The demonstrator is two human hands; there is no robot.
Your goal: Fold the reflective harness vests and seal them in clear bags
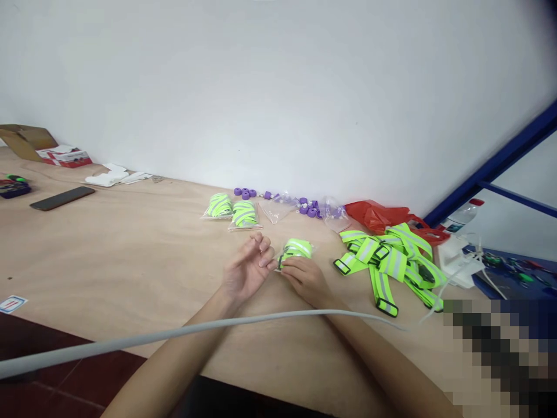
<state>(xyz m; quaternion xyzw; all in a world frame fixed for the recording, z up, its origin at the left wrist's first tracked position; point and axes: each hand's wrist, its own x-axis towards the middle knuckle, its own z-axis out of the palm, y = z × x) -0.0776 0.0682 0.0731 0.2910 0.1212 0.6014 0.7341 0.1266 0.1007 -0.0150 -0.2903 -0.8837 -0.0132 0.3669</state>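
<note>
A clear plastic bag with a rolled neon-yellow reflective strap (pixel 298 248) lies on the wooden table (pixel 174 261) between and just beyond my hands. My right hand (pixel 308 280) rests at the bag's near edge, its fingers bent onto the plastic; the thumb is mostly hidden. To the left, my left hand (pixel 249 268) is raised with the palm partly turned up. Its fingers are loosely curled and apart, with nothing visible in them, and the fingertips are close to the bag's left edge. Two similar bagged straps, one bagged strap (pixel 219 205) and another (pixel 244 213), lie farther back.
Loose reflective straps (pixel 394 258) with black buckles are heaped at right, before a red plastic bag (pixel 376 215). Purple round pieces (pixel 308 207) and clear bags (pixel 278 208) lie by the wall. A white cable (pixel 183 332) crosses the foreground. A dark phone-like slab (pixel 63 198) lies left.
</note>
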